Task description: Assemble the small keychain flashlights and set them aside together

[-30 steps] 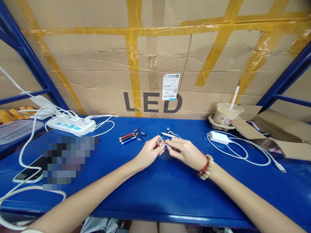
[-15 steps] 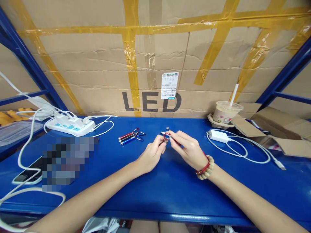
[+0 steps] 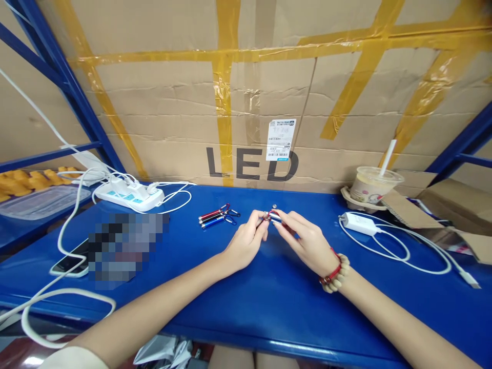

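Observation:
My left hand (image 3: 246, 242) and my right hand (image 3: 305, 237) meet over the middle of the blue table, fingers closed in a pinch. Between the fingertips is a small keychain flashlight (image 3: 275, 218) with a red carabiner clip; fingers hide much of it. My left fingers grip near the clip end, my right fingers its silvery body. Just behind them a tiny silver round part (image 3: 274, 206) lies on the table. To the left rest three similar flashlights with clips: a red one (image 3: 210, 216), a black one (image 3: 212, 219) and a blue one (image 3: 212, 222).
A white power strip (image 3: 132, 197) with plugs and cables sits at the back left, with a phone (image 3: 71, 264) in front. At right are a cup with a straw (image 3: 371, 185), a white adapter (image 3: 359, 224) with cable, and an open carton (image 3: 449, 205). A big cardboard box (image 3: 172, 118) stands behind.
The view has shifted, so the whole scene sits further right. Both hands still hold the flashlight, and its red clip has turned slightly between the fingers.

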A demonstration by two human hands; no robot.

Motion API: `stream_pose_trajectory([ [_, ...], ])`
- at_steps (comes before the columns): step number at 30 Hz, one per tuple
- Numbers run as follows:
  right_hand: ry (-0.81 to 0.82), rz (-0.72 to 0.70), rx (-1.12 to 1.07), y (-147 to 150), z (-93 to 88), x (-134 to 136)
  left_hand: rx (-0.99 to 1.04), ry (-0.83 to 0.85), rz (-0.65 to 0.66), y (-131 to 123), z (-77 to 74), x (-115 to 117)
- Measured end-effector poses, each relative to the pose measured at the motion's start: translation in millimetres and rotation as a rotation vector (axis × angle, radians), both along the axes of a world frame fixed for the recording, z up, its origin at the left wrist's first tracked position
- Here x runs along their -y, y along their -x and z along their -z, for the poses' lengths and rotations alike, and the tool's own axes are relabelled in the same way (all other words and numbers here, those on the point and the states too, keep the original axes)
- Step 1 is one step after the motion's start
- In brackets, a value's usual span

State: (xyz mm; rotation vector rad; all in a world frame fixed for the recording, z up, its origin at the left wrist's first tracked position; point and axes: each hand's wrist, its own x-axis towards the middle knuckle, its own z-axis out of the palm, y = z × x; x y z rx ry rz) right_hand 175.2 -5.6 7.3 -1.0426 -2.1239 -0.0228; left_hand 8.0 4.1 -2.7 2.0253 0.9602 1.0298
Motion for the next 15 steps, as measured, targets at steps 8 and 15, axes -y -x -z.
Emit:
stream_pose_trajectory([
  [8, 0.229, -0.012, -0.126, 0.9, -0.5, -1.6, -0.007, -0.102, 0.006, 1.6, -3.4, -2.0],
  [15, 0.338, -0.181, -0.106, 3.6, -0.1, -4.6, 0.033, 0.014, 0.082, -0.9, 1.1, -1.1],
])
